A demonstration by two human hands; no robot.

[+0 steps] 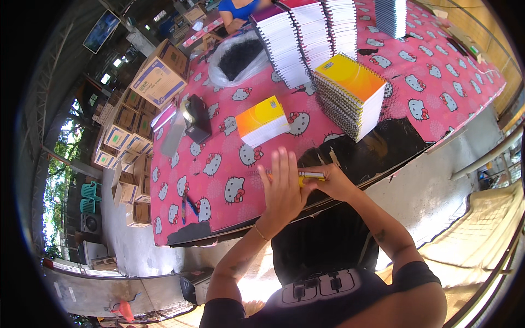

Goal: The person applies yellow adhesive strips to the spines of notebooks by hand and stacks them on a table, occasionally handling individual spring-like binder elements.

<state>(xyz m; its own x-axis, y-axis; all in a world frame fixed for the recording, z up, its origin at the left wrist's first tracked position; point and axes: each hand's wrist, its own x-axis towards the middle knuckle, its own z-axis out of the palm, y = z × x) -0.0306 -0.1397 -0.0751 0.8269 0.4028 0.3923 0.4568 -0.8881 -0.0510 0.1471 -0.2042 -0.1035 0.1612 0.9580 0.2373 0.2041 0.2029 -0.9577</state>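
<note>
A small yellow spiral notebook (313,176) is held at the table's near edge, seen nearly edge-on. My right hand (334,183) is closed around its right end. Against its left end, my left hand (281,183) is raised with the fingers stretched out, hiding part of the notebook. Beyond my hands, small yellow-and-orange notebooks (263,118) lie on the pink patterned tablecloth (235,188). To the right stands a tall stack of yellow-and-orange spiral notebooks (350,90).
Large stacks of spiral notebooks (306,44) stand at the back, beside a clear bag of black material (240,59). A tape dispenser (196,119) and pens (190,205) are on the left. Cardboard boxes (159,79) are piled past the table; another person (238,12) is at the far side.
</note>
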